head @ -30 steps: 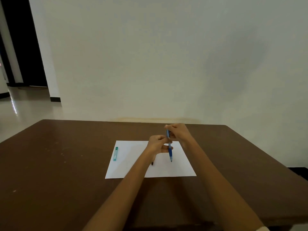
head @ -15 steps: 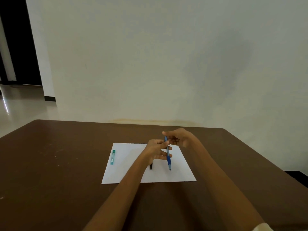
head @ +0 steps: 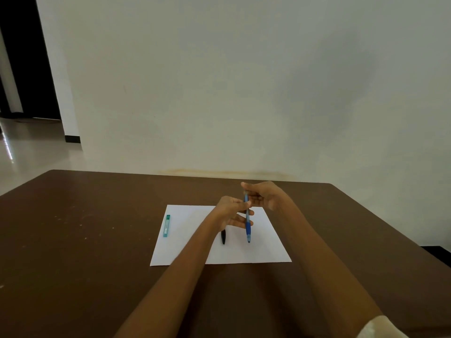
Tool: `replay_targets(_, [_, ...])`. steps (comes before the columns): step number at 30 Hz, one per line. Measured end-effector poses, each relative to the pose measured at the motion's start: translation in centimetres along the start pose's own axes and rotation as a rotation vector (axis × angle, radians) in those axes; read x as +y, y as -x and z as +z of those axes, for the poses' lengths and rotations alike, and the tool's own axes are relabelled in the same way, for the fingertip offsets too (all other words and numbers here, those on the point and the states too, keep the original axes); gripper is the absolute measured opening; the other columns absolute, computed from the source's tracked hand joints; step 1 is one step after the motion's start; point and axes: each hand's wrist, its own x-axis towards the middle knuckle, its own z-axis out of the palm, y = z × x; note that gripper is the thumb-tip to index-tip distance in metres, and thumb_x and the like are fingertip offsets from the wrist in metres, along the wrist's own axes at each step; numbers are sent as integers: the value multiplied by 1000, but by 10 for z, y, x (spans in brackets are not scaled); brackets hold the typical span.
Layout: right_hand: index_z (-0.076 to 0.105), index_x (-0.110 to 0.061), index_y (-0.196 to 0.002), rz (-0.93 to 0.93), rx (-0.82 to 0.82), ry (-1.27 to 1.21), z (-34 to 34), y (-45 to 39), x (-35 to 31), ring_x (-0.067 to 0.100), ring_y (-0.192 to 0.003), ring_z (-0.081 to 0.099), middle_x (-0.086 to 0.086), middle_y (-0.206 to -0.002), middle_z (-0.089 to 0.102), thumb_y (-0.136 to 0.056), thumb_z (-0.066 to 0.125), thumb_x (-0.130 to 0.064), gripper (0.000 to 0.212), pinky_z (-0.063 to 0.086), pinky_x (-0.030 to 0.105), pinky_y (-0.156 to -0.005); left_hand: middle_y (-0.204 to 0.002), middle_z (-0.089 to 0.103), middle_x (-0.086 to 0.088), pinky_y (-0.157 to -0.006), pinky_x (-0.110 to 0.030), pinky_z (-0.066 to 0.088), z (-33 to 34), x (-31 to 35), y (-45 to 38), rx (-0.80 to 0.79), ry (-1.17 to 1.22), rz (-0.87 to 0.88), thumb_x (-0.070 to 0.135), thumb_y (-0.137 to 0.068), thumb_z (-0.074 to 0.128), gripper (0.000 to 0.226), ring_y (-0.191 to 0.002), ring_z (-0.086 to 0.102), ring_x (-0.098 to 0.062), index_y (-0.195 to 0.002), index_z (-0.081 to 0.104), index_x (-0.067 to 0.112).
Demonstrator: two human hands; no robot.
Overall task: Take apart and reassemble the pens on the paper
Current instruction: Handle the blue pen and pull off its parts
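A blue pen [head: 247, 224] hangs nearly upright above the white paper [head: 268, 250], tip down. My left hand [head: 231, 213] pinches its middle between thumb and fingers. My right hand [head: 263, 195] grips the pen's top end, fingers curled around it. A black pen [head: 223, 237] lies on the paper below my left hand, its far part hidden by the hand. A teal pen-shaped piece [head: 167, 225] lies along the paper's left edge.
The paper rests on a brown table [head: 85, 252] with small pale specks at the left. A white wall stands right behind the table's far edge. A dark doorway and shiny floor lie at the far left.
Both hands stayed on the blue pen. The right hand's fingers shifted at the pen's top, and the view tilted slightly; the pens on the paper did not move.
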Motion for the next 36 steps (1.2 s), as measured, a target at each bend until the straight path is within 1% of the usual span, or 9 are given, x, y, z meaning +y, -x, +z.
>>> replay_targets(3, [66,-1,-82,-8,14,-44,-3,-4,5,17,-64,61,9,-73,64,-83,71,-25,24,55,26,-63,-84,69,-8,-51,-27,58,-1,-2,1,20,11,-16,21,-87,62,19,-55,71,-21,-95,62,4])
replay_targets(6, [70,0,-89,-128,121,-19,-4,-12,26,16,-68,60,9,-76,65,-83,71,-20,20,53,22,-63,-84,68,-8,-51,-26,58,-9,-5,4,67,19,-27,21,-87,62,25,-54,70,-20,-103,60,1])
replay_targets(10, [73,-3,-99,-266,204,421,5,-19,60,10,-72,63,11,-92,73,-86,68,-17,19,49,15,-66,-83,68,-8,-51,-28,59,-21,-6,8,139,20,-33,20,-87,62,27,-59,70,-22,-107,59,0])
replay_targets(13, [73,-6,-102,-311,199,551,11,-22,71,8,-79,59,9,-101,73,-86,68,-18,22,45,17,-74,-82,68,-8,-48,-27,57,-27,-5,11,158,23,-43,19,-87,62,29,-55,70,-21,-108,57,0])
replay_targets(21, [70,-7,-111,-270,168,530,8,-25,75,13,-92,59,10,-113,69,-87,67,-22,29,45,22,-82,-81,68,-9,-46,-28,57,-28,-8,11,157,10,-78,20,-86,64,21,-52,70,-21,-98,59,3])
replay_targets(24, [69,-6,-112,-276,204,414,3,-22,74,19,-98,63,9,-112,69,-86,68,-24,31,50,28,-89,-80,68,-8,-46,-28,57,-24,-8,10,158,-13,-87,21,-87,63,16,-51,70,-21,-92,60,6])
replay_targets(27, [71,-5,-107,-307,292,266,-1,-16,67,14,-82,63,10,-102,71,-87,66,-23,27,52,20,-74,-81,68,-8,-49,-28,58,-21,-6,11,153,-43,-107,22,-87,63,19,-51,69,-21,-95,62,5])
replay_targets(33, [69,5,-103,-211,-46,162,-2,4,29,16,-75,63,11,-83,68,-89,64,-21,30,53,21,-72,-89,67,-10,-55,-31,58,-2,1,18,75,-98,-128,20,-87,63,22,-68,69,-29,-100,63,1])
replay_targets(36, [68,7,-105,-138,-96,120,-6,11,19,14,-70,61,9,-80,67,-88,64,-15,28,54,22,-72,-98,66,-14,-59,-33,57,7,4,23,59,-100,-152,19,-89,61,27,-77,68,-32,-107,62,-1])
